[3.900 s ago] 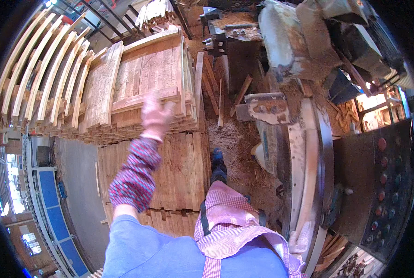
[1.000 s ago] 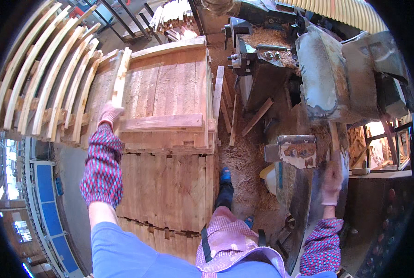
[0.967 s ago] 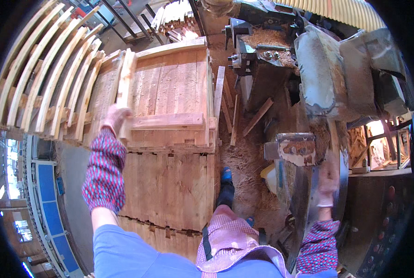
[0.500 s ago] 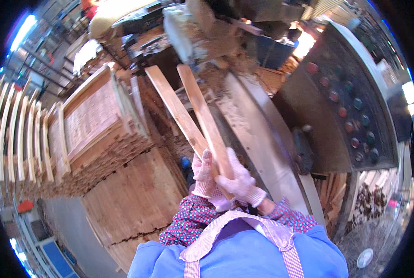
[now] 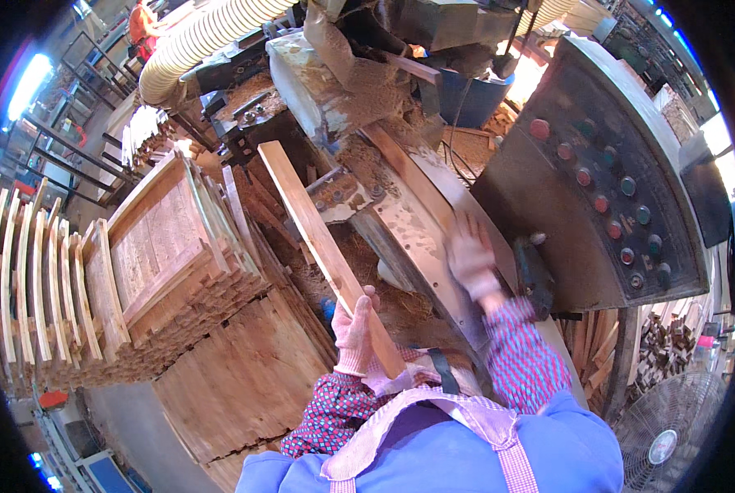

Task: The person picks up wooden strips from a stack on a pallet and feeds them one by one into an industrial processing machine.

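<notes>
In a pale knit glove, my left hand (image 5: pixel 356 333) is wrapped round the lower part of a long wooden strip (image 5: pixel 312 220), which slants up and away to the left. A second wooden strip (image 5: pixel 410 174) lies on the machine's metal bed (image 5: pixel 413 238), its far end under the dusty machine housing (image 5: pixel 310 74). My right hand (image 5: pixel 472 256), also gloved and blurred, is over the bed beside that strip's near end. Its fingers look stretched out and flat; whether they touch the strip is unclear.
Stacked wooden strips (image 5: pixel 170 246) stand on the left above plywood sheets (image 5: pixel 244 374). A slanted control panel (image 5: pixel 598 189) with coloured buttons rises on the right, above a round fan (image 5: pixel 663 444). A ribbed hose (image 5: pixel 211 45) crosses the far left, near a person in orange (image 5: pixel 141 29).
Both strips were together in my hands. One now lies on the machine bed, and my right hand has moved right and forward from the left, which still grips the other strip.
</notes>
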A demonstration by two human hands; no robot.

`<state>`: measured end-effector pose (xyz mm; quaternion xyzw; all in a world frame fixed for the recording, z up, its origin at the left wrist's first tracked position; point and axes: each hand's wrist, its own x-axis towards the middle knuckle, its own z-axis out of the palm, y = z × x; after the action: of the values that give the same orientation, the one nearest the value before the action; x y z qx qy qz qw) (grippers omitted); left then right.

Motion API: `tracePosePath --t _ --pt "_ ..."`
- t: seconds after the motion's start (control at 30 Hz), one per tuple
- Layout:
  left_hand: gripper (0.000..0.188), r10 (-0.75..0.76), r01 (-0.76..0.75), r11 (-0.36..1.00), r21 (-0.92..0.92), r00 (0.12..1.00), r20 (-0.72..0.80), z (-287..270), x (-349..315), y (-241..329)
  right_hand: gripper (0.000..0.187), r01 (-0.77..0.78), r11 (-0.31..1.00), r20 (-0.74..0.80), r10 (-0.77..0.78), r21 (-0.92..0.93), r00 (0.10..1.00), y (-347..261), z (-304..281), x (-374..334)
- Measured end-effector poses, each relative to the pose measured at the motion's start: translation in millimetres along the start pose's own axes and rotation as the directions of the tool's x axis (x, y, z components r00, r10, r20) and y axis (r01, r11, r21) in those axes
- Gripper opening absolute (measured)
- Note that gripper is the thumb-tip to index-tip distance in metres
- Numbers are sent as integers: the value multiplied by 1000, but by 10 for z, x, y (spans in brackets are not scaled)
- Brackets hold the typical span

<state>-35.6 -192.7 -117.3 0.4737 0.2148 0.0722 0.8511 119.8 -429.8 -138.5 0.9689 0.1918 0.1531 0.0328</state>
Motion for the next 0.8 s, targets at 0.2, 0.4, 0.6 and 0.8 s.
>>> tracePosePath --t 0.2,0.4,0.6,0.8 --pt "36 123 -126 991 -49 990 -64 155 316 37 52 5 876 -25 8 483 1000 -297 -33 874" --pt "45 28 -25 999 -31 992 124 266 350 -247 81 28 272 93 -422 962 902 -913 -1091 -148" --pt "69 202 -432 432 792 902 382 -722 438 682 67 -126 823 240 -13 554 971 -187 -1200 -1822" --pt "73 787 -35 -173 984 596 159 -3196 1339 2241 59 -70 960 168 24 271 985 27 -799 -1832"
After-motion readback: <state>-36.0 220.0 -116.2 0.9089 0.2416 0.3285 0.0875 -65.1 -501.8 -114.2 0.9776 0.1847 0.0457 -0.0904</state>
